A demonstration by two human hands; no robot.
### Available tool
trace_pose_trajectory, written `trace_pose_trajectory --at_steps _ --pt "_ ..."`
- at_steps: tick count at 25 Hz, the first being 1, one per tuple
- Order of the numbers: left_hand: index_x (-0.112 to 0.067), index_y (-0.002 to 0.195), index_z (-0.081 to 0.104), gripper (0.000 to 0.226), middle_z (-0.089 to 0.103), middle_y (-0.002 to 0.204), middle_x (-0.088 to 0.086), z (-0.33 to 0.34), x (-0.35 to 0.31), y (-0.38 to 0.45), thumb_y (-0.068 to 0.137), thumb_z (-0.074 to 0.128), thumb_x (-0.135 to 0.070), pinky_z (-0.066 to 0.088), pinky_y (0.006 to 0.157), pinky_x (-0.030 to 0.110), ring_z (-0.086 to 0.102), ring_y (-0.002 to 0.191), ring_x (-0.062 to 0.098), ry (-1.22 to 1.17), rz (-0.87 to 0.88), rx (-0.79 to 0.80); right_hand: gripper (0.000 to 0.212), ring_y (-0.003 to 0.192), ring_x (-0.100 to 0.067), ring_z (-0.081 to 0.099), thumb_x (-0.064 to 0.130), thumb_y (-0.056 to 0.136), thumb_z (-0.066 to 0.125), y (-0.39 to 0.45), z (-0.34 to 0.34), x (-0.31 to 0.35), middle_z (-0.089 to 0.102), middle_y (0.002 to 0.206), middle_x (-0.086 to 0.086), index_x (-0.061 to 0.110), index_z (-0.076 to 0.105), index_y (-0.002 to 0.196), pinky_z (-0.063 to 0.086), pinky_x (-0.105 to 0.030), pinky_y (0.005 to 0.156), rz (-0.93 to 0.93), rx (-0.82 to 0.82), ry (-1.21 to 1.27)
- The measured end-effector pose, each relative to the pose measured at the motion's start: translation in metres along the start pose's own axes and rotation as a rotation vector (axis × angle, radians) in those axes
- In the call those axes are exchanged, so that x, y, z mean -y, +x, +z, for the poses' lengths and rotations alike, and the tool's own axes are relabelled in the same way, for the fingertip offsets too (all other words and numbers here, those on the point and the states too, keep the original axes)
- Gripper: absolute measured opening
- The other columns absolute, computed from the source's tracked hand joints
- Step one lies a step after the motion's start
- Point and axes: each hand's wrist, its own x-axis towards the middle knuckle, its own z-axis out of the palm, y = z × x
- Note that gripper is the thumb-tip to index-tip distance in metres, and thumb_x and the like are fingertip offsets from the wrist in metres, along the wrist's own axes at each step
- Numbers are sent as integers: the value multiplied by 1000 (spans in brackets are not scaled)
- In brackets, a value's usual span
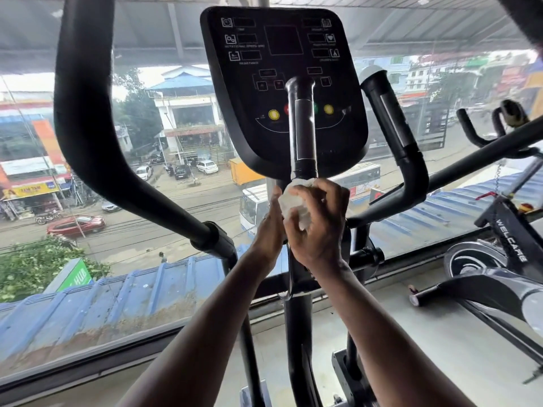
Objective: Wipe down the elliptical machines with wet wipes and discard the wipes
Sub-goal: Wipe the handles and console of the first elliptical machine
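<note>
A black elliptical machine fills the middle of the view, with its console (283,69) up top. A short upright grip handle (302,124) with a silver sensor strip stands in front of the console. At the base of that handle sits a crumpled white wet wipe (293,201). My right hand (318,221) curls its fingers round the wipe from the right. My left hand (271,227) touches the wipe from the left, fingers nearly straight. Part of the wipe is hidden behind my right fingers.
A thick curved moving arm (88,121) rises at the left. A second grip handle (388,113) stands to the right of the console. An exercise bike (505,248) sits at the right. A large window (147,171) lies just beyond the machine.
</note>
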Motion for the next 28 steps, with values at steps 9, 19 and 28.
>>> trace_pose_trajectory --at_steps 9,19,28 --pt "-21 67 64 68 63 53 -11 3 -5 3 101 16 -55 48 58 10 60 52 -5 28 -54 3 9 92 -26 57 13 87 62 93 20 0 58 102 -9 10 69 91 27 -4 77 127 -50 -26" --pt "-18 101 64 61 67 58 -13 3 -9 1 100 17 -57 51 55 18 63 58 0 -32 -61 27 15 97 -13 54 7 91 58 30 11 2 56 103 -10 1 66 102 41 -11 85 309 -184 254" --pt "-43 105 60 65 59 114 26 24 -38 14 70 37 -92 49 90 58 60 101 42 48 90 -49 14 81 -17 49 20 92 58 -39 9 5 55 88 -4 5 55 92 41 -19 71 467 -170 354"
